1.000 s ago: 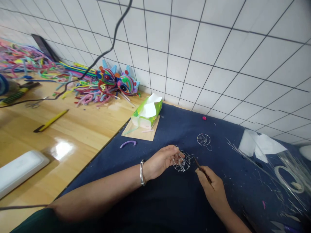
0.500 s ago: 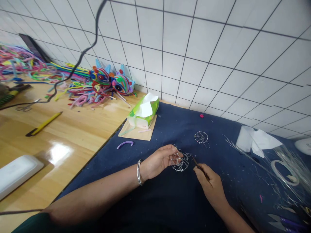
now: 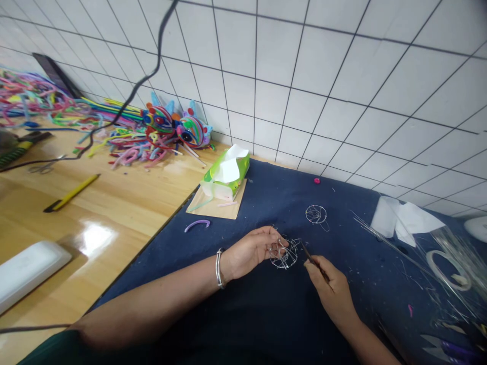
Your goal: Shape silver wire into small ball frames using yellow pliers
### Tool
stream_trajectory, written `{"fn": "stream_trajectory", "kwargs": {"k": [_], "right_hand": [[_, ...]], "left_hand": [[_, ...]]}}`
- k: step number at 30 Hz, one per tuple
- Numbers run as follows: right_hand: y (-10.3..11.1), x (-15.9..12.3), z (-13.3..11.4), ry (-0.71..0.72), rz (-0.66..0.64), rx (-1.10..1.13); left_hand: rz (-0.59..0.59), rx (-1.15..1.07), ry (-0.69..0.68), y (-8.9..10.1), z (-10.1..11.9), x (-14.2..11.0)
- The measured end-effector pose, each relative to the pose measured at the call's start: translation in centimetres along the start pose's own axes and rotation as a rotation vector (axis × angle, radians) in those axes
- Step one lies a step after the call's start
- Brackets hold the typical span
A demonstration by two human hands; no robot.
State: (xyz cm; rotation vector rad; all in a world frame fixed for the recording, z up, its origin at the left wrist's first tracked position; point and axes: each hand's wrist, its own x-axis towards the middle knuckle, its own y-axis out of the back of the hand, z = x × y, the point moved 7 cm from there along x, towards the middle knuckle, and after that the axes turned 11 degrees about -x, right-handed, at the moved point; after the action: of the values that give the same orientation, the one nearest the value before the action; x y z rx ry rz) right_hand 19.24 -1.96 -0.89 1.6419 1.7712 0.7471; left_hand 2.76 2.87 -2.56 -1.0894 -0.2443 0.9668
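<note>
My left hand [image 3: 254, 251], with a silver bangle [image 3: 218, 268] at the wrist, pinches a round silver wire frame [image 3: 284, 259] between thumb and fingers. Thin wires cross inside its ring and stick out at the rim. Closed around a slim dark tool that looks like tweezers [image 3: 309, 254] is my right hand [image 3: 330, 283]. The tool's tip is close to the loose wire ends at the frame's right side; I cannot tell whether they touch. Beyond the hands, a second wire ring [image 3: 316, 214] lies on the dark blue cloth [image 3: 262, 203].
A tissue pack [image 3: 227, 172] sits on a cardboard piece [image 3: 228, 212] near a purple curved strip [image 3: 197, 224]. On the right are straight wires [image 3: 462, 263], a white coil [image 3: 445, 268] and purple-handled scissors [image 3: 452, 350]. Wooden table to the left bears a yellow cutter [image 3: 72, 192] and colourful pipe cleaners [image 3: 129, 147].
The view has shifted slightly, so everything sits a little further right. Both hands keep the same grips, and the wire frame looks slightly turned.
</note>
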Motion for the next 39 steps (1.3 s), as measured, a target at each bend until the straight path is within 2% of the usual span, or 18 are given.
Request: {"fn": "stream_trajectory", "kwargs": {"k": [22,39], "right_hand": [[0.24,-0.01,0.00,-0.021,-0.008,0.028],[0.18,0.12,0.54,-0.037,0.031,0.079]], "left_hand": [[-0.003,0.034,-0.004,0.34,-0.15,0.14],[0.013,0.144,-0.041,0.46,-0.34,0.08]]}}
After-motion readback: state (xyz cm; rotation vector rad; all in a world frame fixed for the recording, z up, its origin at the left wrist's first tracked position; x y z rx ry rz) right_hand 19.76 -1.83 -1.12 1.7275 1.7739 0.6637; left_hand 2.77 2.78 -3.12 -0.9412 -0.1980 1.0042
